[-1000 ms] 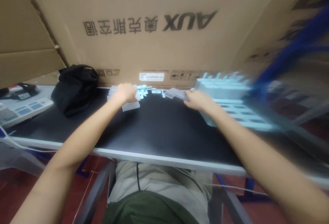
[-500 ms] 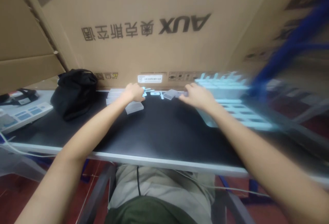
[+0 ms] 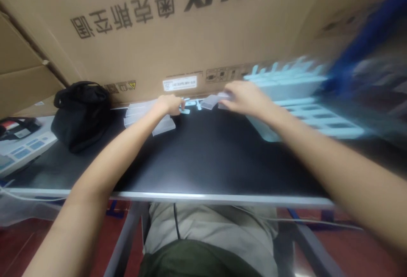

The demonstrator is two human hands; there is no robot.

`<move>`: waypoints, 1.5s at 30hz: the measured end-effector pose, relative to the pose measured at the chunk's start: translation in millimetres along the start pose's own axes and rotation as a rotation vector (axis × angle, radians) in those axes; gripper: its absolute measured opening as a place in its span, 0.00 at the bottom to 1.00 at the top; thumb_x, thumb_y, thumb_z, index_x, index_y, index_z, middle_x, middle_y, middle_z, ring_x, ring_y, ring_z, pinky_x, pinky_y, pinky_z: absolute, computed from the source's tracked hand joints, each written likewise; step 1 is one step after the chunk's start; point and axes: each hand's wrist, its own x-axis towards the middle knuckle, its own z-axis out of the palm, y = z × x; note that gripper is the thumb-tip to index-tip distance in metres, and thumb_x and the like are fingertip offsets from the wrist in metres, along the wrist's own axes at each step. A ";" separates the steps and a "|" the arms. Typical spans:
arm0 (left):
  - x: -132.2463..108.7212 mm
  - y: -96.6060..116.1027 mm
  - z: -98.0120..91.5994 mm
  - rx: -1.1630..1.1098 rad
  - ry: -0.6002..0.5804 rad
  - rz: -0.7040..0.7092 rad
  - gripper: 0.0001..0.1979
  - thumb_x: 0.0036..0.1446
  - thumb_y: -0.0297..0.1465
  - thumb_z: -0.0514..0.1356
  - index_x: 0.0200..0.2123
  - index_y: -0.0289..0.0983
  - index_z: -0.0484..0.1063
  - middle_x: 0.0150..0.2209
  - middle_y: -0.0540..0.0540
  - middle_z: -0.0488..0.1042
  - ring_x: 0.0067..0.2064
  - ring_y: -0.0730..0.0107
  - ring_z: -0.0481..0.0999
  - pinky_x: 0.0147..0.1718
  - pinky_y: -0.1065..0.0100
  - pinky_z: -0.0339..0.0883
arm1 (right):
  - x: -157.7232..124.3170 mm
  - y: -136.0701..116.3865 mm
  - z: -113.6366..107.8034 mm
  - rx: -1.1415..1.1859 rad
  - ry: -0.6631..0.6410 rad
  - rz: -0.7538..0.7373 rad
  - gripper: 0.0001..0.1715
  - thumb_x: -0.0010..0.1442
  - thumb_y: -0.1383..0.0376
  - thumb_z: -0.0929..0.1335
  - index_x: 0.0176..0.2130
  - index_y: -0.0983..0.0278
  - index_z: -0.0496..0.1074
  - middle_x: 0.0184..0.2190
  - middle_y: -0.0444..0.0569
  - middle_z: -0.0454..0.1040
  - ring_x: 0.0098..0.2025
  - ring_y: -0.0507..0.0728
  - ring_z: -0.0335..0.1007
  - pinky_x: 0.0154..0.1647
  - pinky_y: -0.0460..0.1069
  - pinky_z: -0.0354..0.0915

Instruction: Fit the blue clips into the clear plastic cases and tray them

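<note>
My left hand (image 3: 170,104) is at the back of the black table mat, its fingers closed on a small light-blue plastic piece (image 3: 185,111). Several more light-blue pieces (image 3: 199,104) lie just beyond it. Beneath and beside that wrist are flat translucent plastic cases (image 3: 164,126). My right hand (image 3: 241,98) pinches a translucent plastic case (image 3: 223,95) between thumb and fingers. Another translucent case (image 3: 210,101) lies immediately to its left. Right of this hand stands a light-blue slotted rack (image 3: 305,88), blurred, with upright pieces along its top.
A large cardboard box (image 3: 152,52) stands along the table's far edge. On the left sit a black cloth bag (image 3: 81,116) and a white tray with blue panels (image 3: 28,148). A blue metal post (image 3: 356,56) rises at the right. The black mat (image 3: 203,158) covers the table.
The view has tilted downward and shifted. A light-blue piece now shows at my left fingertips. My right hand has lifted slightly with the translucent case.
</note>
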 end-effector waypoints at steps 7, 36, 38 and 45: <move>-29.9 20.5 0.7 -0.044 0.341 0.219 0.12 0.60 0.38 0.64 0.44 0.40 0.79 0.44 0.43 0.81 0.45 0.58 0.77 0.43 0.62 0.69 | -2.2 -7.1 -21.7 0.239 0.147 -0.024 0.27 0.59 0.59 0.71 0.57 0.63 0.70 0.40 0.54 0.80 0.44 0.67 0.75 0.46 0.59 0.68; -54.8 41.7 50.0 -0.680 0.379 0.477 0.20 0.56 0.45 0.70 0.37 0.40 0.65 0.33 0.53 0.74 0.32 0.67 0.73 0.36 0.66 0.62 | -17.2 -40.9 -39.7 0.367 -0.206 -0.305 0.14 0.61 0.61 0.68 0.46 0.62 0.73 0.39 0.51 0.82 0.35 0.58 0.76 0.39 0.51 0.64; -54.4 41.5 50.2 -0.695 0.380 0.483 0.20 0.56 0.44 0.70 0.35 0.40 0.64 0.33 0.53 0.74 0.32 0.68 0.73 0.36 0.66 0.62 | -17.2 -40.6 -38.2 0.391 -0.217 -0.293 0.13 0.61 0.60 0.68 0.46 0.61 0.70 0.38 0.51 0.81 0.35 0.58 0.75 0.39 0.51 0.64; -55.5 42.6 49.2 -0.755 0.359 0.484 0.20 0.56 0.42 0.71 0.34 0.40 0.62 0.34 0.54 0.76 0.34 0.67 0.75 0.39 0.66 0.62 | -17.1 -37.7 -36.1 0.547 -0.342 -0.213 0.15 0.63 0.53 0.67 0.43 0.59 0.61 0.36 0.49 0.80 0.35 0.58 0.75 0.39 0.52 0.65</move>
